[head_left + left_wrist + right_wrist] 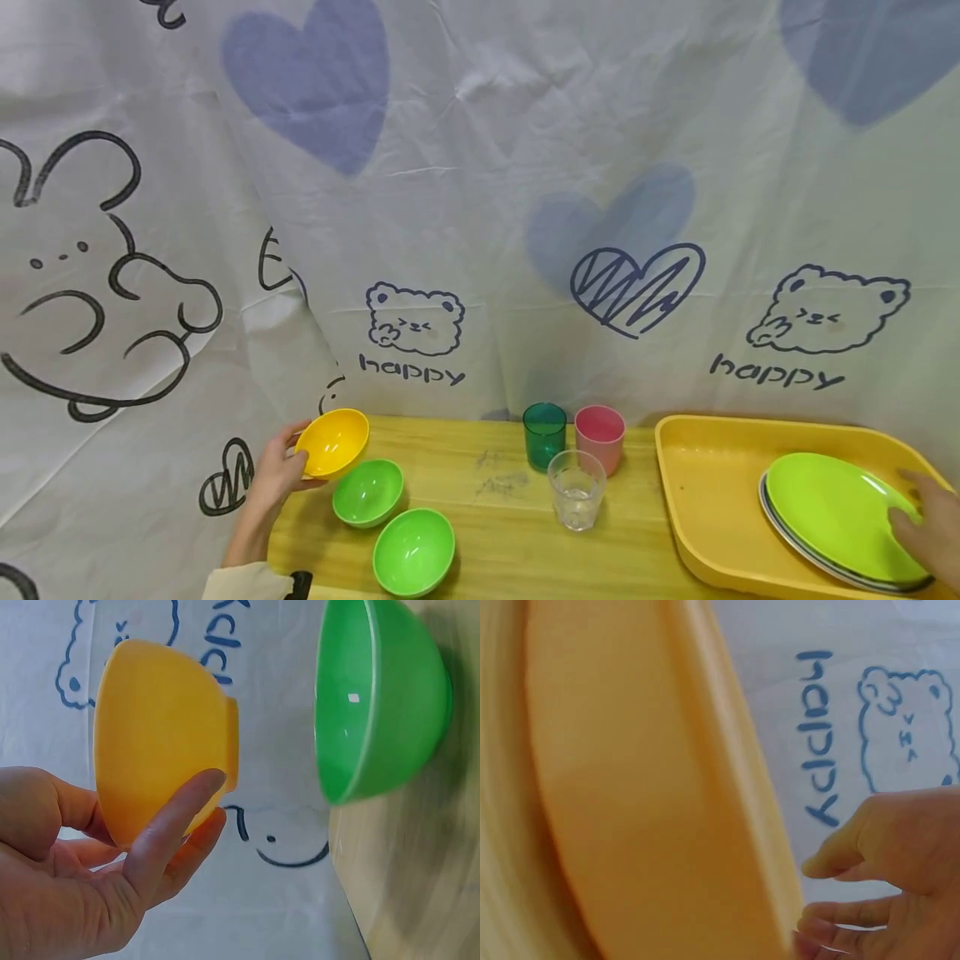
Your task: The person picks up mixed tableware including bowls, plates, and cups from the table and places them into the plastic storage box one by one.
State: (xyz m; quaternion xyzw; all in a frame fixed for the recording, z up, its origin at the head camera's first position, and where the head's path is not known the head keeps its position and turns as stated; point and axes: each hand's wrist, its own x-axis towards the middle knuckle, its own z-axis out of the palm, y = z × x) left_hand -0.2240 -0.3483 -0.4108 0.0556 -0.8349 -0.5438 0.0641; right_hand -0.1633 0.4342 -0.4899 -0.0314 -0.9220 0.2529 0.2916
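My left hand (277, 473) holds a yellow bowl (334, 442) by its side, the thumb near the rim. In the left wrist view the yellow bowl (161, 724) is raised, with fingers (176, 817) under its outer side and foot. Right beside it in the head view is a green bowl (367, 493), and a second green bowl (414, 553) stands nearer. At the far right, my right hand (933, 521) is over the edge of a lime-green plate (832, 508), thumb and fingers apart. The plate tops a small stack inside a yellow tray (682, 525).
A dark green cup (545, 437), a pink cup (602, 433) and a clear cup (577, 492) stand close together on the wooden table (495, 533), left of the tray. A printed cloth (487, 233) hangs right behind the table.
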